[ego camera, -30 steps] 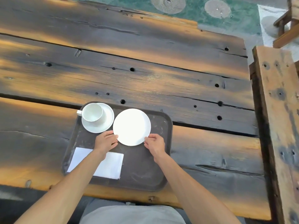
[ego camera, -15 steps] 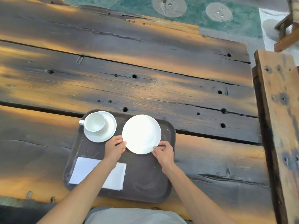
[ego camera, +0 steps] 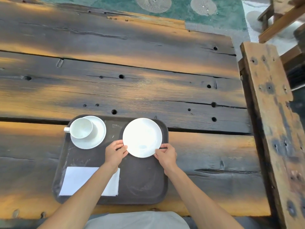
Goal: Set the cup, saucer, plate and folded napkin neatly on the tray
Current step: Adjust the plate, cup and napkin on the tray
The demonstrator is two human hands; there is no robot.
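Tray [ego camera: 92, 156] serves as the landmark, lying on the wooden table [ego camera: 148, 90]. Cup [ego camera: 81, 128] stands in the saucer [ego camera: 97, 138] at the tray's far-left corner, handle to the left. Folded napkin [ego camera: 79, 179] lies flat at the tray's near-left corner, partly under the left forearm. Left hand [ego camera: 114, 153] pinches the plate's near-left rim, fingers curled at its edge. Plate [ego camera: 142, 137] now sits at the tray's far-right corner, close against the far lip; a second ago it was nearer the tray's middle, just beside the saucer. Right hand [ego camera: 165, 155] pinches the near-right rim, fingers curled likewise. Finding: both hands have pushed the plate rightward and away, opening a clear gap from the saucer. All four items are on the tray; only release appears outstanding.
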